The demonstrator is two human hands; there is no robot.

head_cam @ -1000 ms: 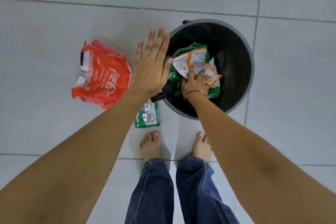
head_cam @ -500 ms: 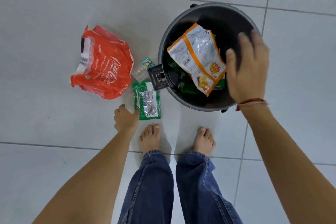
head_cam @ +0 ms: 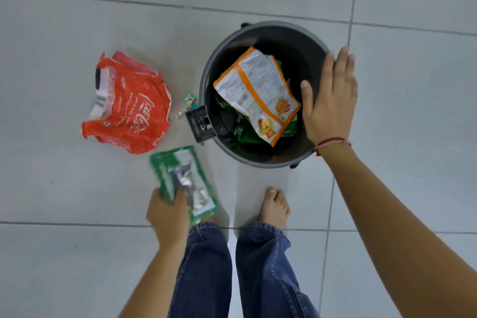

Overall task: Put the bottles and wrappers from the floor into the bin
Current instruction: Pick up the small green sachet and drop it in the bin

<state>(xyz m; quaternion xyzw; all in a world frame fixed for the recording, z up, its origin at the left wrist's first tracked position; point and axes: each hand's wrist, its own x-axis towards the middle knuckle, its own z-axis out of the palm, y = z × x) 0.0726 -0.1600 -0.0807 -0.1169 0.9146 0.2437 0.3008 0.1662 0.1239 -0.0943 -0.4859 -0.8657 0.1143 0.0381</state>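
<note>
Below the bin (head_cam: pixel 206 77), the left hand (head_cam: pixel 167 217) is clamped on a green wrapper (head_cam: pixel 184 178), lifted off the floor (head_cam: pixel 51 188). Right hand (head_cam: pixel 329 101) hovers spread and empty over the rim. Next: carry it in, then collect the red wrapper (head_cam: pixel 129 103).

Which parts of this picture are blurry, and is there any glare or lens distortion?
In the head view, the green wrapper gripped in the left hand is smeared by motion; the red wrapper and the bin look sharp. Light is soft with faint shadows, mild sheen on the orange-edged packet. Tile lines bow slightly, a wide-angle effect.
</note>
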